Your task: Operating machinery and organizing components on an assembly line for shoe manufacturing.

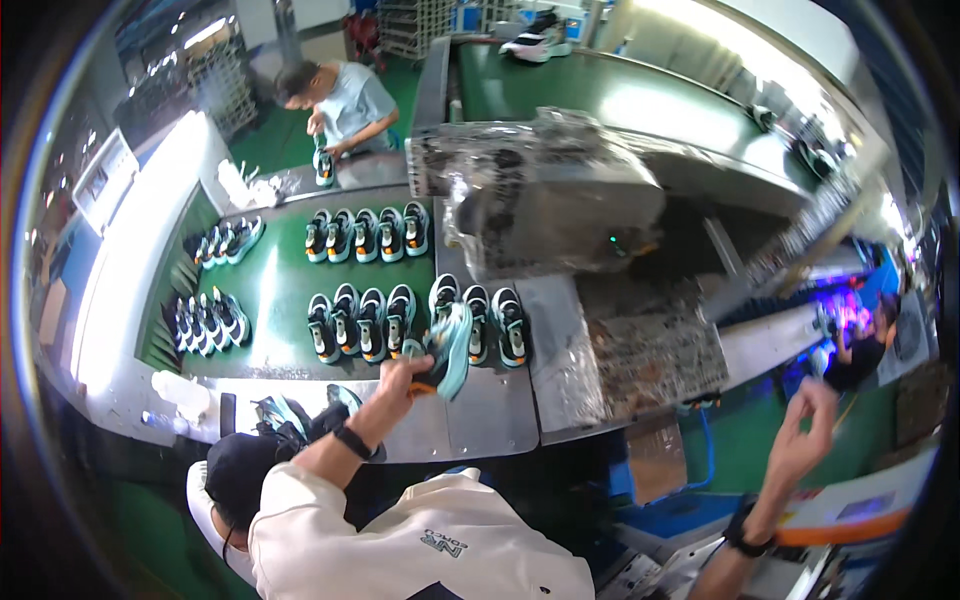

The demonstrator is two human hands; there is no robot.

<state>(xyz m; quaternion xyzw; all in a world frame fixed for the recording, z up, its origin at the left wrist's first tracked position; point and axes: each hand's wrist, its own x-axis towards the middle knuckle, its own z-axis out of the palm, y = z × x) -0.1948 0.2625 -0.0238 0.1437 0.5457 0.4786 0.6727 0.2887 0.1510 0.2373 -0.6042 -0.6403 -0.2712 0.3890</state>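
Note:
My left hand (402, 377), with a dark band on its wrist, is closed around a sneaker (453, 352) near the heel. The sneaker has a pale turquoise sole and an orange patch, and it is tilted in the air above the metal table edge. Just beyond it, several black and white sneakers (510, 328) stand in a row, partly hidden by the held one. Away to the right, my right hand (803, 432) is raised with loosely bent fingers, a gap between them and nothing visible inside. A dark watch is on that wrist.
On the green conveyor (270, 300) stand several groups of sneakers (368, 235). A plastic-wrapped machine (555, 200) rises at the middle. A co-worker in a black cap (245, 478) is close on my left; another person (350, 105) handles a sneaker across the conveyor. A white bottle (182, 393) lies front left.

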